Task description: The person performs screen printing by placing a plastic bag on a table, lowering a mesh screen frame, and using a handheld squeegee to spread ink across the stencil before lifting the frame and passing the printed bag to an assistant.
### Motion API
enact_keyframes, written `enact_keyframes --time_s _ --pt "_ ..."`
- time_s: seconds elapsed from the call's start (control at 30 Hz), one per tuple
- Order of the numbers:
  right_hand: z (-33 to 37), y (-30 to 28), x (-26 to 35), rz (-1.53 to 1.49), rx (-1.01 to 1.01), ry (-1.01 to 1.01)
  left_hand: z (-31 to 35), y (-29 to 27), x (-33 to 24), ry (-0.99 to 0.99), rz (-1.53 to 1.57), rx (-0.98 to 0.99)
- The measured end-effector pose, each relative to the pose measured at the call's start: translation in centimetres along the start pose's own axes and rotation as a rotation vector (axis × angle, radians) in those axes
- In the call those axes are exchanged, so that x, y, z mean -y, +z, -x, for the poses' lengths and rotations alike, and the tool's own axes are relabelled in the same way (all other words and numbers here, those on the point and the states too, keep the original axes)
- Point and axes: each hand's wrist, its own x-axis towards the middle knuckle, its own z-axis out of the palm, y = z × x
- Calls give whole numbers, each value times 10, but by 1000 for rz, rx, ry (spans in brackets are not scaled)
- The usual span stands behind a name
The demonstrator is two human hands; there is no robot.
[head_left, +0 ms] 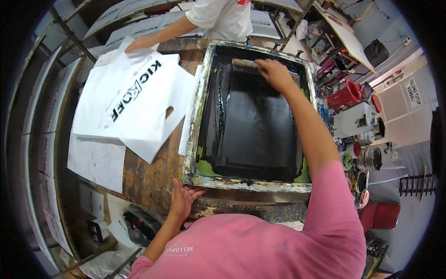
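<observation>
Pink shirt [260, 246] fabric is filling the space nearest us, and beyond it we are standing at a stained wooden table [151, 179]. We are reaching across a printing screen [251, 186], whose worn, paint-flecked frame is surrounding a broad field of black ink [258, 130], with green patches showing at the near corners. Our right hand [275, 74] is gripping the wooden handle of a squeegee [244, 63], fingers wrapped over it; the tool is lying crosswise inside the frame, near its far end. Our left hand [183, 197] is resting open, palm turned up, at the near left corner of the frame; we cannot tell whether its fingers are touching the underside. To the left of the screen, white bags [134, 93] with black print are lying in a skewed pile, one showing a handle hole. A co-worker's hand [140, 44] is touching the pile's far edge; we cannot tell how tightly. A red bucket [344, 95] and several tins [369, 158] are crowding the right side.
</observation>
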Motion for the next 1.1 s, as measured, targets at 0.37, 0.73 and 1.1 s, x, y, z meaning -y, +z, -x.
enact_keyframes --time_s 0.37,0.73,1.1 --pt "29 35 34 154 -93 24 5 1 -10 -79 -14 -34" --pt "232 -54 205 -127 152 120 3 19 -21 -64 -62 -44" --pt "244 -107 232 -79 121 132 15 34 -27 52 -91 27"
